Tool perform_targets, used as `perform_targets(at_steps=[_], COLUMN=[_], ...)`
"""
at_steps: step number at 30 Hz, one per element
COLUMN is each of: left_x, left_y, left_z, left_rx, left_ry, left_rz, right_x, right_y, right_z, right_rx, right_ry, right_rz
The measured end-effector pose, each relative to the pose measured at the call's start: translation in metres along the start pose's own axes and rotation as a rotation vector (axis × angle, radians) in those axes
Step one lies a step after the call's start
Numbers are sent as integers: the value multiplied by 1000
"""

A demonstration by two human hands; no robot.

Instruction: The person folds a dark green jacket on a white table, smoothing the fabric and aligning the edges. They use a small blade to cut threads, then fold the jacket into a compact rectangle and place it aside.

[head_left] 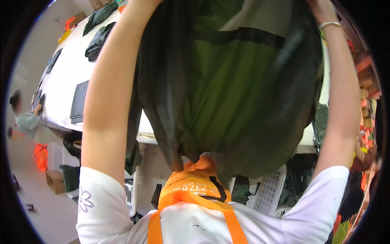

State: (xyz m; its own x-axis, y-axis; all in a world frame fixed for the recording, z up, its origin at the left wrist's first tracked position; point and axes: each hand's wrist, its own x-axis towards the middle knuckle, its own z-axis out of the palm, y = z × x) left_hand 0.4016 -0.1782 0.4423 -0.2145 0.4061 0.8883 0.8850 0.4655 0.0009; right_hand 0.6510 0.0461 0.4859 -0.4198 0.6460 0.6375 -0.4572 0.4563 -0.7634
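Observation:
A large dark green garment point(239, 93), thin and loose like a rain jacket, hangs spread out in front of me. It has a black band and a grey patch inside its upper part. Both my arms are raised at its sides. My left hand point(145, 3) grips its upper left edge, and my right hand point(321, 10), below which sits a bracelet, grips the upper right edge. The top border of the head view cuts off the fingers of both. The garment's lower hem reaches down to my orange apron point(187, 187).
A white table point(61, 89) bears folded dark garments point(99, 42) and a flat dark folded piece point(79, 101). White plastic baskets point(266, 191) with dark green cloth stand below. Another person point(27, 120) is at the table's far left, near a cardboard box point(55, 181) on the floor.

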Motion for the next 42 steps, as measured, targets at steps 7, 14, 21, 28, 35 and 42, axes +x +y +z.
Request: perform_targets(at_steps=[7, 14, 21, 28, 35, 42], left_x=[-304, -445, -410, -357, -411, -428], left_y=[0, 6, -70, -122, -51, 26], left_z=[121, 70, 218, 222, 86, 94], left_rx=[-141, -101, -150, -582, -852, -840], left_ry=[-716, -1177, -966, -749, -949, -1180], left_rz=[11, -178, -106, -216, -348, -101], right_x=[-248, -433, -346, -313, -427, -363], right_y=[244, 274, 376, 373, 270, 245], right_z=[-25, -2, -6, 25, 55, -29], right_rx=[-902, -1240, -1344, -1401, -1239, -860], right_ry=[-650, -725, -592, -492, -639, -170], right_rz=[423, 556, 339, 330, 614, 776])
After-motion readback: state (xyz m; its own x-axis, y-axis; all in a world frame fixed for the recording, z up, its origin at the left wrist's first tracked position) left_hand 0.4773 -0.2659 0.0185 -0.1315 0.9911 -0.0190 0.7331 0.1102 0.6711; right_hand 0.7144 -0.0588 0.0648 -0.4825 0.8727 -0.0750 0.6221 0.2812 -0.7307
